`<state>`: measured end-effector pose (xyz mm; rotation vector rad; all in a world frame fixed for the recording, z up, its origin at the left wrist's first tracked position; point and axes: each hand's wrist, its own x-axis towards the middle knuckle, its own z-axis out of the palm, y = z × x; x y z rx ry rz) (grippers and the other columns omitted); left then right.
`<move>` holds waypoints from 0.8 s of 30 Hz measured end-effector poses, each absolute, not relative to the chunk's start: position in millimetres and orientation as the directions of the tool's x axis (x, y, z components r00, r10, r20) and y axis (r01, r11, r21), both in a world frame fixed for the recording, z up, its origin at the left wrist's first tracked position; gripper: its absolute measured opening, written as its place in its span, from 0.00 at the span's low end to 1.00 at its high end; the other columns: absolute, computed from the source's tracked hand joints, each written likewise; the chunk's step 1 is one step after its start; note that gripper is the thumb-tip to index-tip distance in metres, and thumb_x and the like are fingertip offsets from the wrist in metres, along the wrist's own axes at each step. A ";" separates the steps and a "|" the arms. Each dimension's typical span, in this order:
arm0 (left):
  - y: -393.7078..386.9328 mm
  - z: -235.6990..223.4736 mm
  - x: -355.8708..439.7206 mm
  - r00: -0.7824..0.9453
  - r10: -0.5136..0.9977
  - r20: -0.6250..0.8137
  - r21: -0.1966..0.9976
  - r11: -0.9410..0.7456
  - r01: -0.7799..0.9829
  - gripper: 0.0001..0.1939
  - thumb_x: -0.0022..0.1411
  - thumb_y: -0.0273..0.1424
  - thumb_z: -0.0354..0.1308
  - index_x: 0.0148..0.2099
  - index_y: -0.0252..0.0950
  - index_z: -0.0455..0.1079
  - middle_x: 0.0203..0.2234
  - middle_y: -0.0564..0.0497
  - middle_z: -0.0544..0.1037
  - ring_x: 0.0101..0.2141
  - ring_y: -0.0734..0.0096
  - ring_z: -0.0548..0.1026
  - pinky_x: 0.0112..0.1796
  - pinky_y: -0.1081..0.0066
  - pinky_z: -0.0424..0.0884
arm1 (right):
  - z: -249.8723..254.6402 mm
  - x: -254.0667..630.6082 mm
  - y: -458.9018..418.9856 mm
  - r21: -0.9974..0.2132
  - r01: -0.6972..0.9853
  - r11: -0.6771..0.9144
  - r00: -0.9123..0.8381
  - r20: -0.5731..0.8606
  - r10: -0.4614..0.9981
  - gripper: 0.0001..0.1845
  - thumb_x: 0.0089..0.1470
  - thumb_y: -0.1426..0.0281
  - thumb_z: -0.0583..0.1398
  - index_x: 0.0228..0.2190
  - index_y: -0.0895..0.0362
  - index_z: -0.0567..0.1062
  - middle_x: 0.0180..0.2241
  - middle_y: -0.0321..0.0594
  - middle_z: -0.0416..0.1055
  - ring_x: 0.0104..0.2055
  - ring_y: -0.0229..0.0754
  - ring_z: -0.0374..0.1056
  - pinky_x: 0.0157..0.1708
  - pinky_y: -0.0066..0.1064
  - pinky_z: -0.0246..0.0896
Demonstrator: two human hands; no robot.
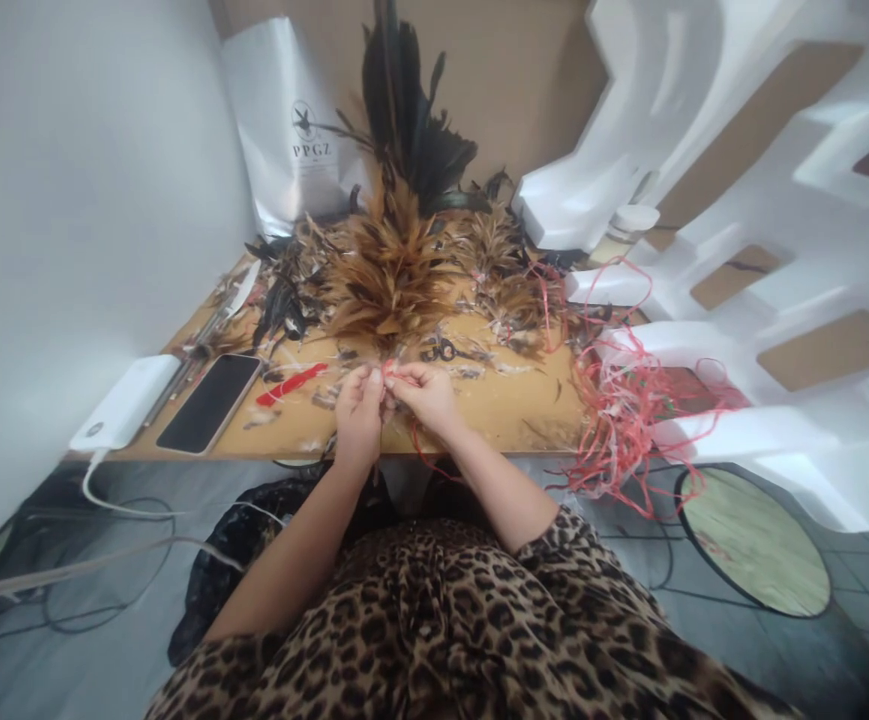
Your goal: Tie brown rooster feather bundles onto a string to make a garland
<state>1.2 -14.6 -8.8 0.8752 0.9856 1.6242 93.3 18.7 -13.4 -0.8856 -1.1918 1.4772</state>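
My left hand point(360, 408) and my right hand point(426, 398) meet at the front middle of the table, fingers closed in pinches. Between their fingertips is a red string point(389, 369), wound at the base of a bunch of brown feathers point(384, 270) that fans out away from me. Tall black feathers point(393, 95) rise behind the brown ones; whether they belong to the same bunch I cannot tell. A loose length of the string hangs below my right hand. Small black-handled scissors point(443, 349) lie just beyond that hand. To the left lies a flat red strip point(293, 384).
A phone point(210, 403) and a white power bank point(128, 402) with a cable lie at left. Feather bundles point(490, 260) cover the back. Tangled pink-red strings point(629, 400) spill over the right edge beside white foam pieces point(749, 440). A silver bag point(284, 130) stands behind.
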 end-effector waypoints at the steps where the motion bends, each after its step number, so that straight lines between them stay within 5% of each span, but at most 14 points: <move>1: -14.6 -7.2 0.7 -0.197 0.978 0.063 0.907 -0.139 -0.398 0.15 0.56 0.43 0.60 0.33 0.36 0.66 0.16 0.58 0.61 0.16 0.82 0.58 0.16 0.80 0.52 | -14.9 94.3 19.5 -0.969 -0.248 -0.009 -0.241 0.053 0.969 0.18 0.39 0.55 0.66 0.25 0.57 0.74 0.18 0.33 0.71 0.19 0.36 0.65 0.23 0.28 0.63; 6: -15.1 -7.9 -1.0 -0.205 0.977 0.056 0.924 -0.128 -0.361 0.17 0.56 0.42 0.60 0.25 0.34 0.65 0.14 0.58 0.57 0.15 0.83 0.53 0.16 0.79 0.47 | -15.8 96.6 22.9 -0.973 -0.231 0.021 -0.224 0.074 0.972 0.15 0.38 0.58 0.66 0.25 0.57 0.76 0.21 0.35 0.73 0.22 0.35 0.66 0.26 0.28 0.63; 12: -12.1 -11.7 -4.8 -0.246 0.969 -0.004 0.927 -0.089 -0.365 0.18 0.55 0.40 0.61 0.22 0.33 0.64 0.13 0.57 0.59 0.15 0.84 0.54 0.15 0.80 0.48 | -12.8 115.4 24.1 -0.992 0.001 0.123 -0.152 0.121 0.981 0.15 0.42 0.58 0.64 0.22 0.59 0.76 0.16 0.32 0.65 0.18 0.30 0.55 0.21 0.25 0.49; 17: -9.2 -14.9 -13.5 -0.265 0.961 -0.080 0.898 -0.046 -0.437 0.19 0.53 0.40 0.63 0.22 0.33 0.63 0.14 0.57 0.60 0.15 0.85 0.54 0.14 0.83 0.46 | -15.0 183.0 54.1 -0.959 0.264 0.101 -0.019 0.099 0.995 0.14 0.46 0.60 0.62 0.24 0.60 0.77 0.22 0.38 0.72 0.23 0.36 0.63 0.27 0.28 0.58; 21: -9.1 -16.0 -15.4 -0.246 0.964 -0.098 0.870 -0.037 -0.491 0.19 0.51 0.40 0.65 0.23 0.32 0.63 0.15 0.56 0.62 0.15 0.85 0.56 0.14 0.84 0.47 | -11.3 245.9 91.7 -0.669 0.738 0.088 0.134 0.273 0.953 0.11 0.47 0.70 0.58 0.31 0.60 0.79 0.37 0.45 0.75 0.39 0.41 0.69 0.43 0.32 0.61; 24: -9.0 -15.3 -14.5 -0.230 0.968 -0.104 0.853 -0.032 -0.521 0.18 0.52 0.39 0.65 0.24 0.33 0.63 0.14 0.57 0.61 0.15 0.85 0.57 0.14 0.84 0.48 | -7.8 272.5 108.9 -0.375 0.927 0.020 0.063 0.208 0.976 0.15 0.50 0.75 0.55 0.37 0.59 0.79 0.43 0.48 0.73 0.45 0.43 0.68 0.46 0.31 0.60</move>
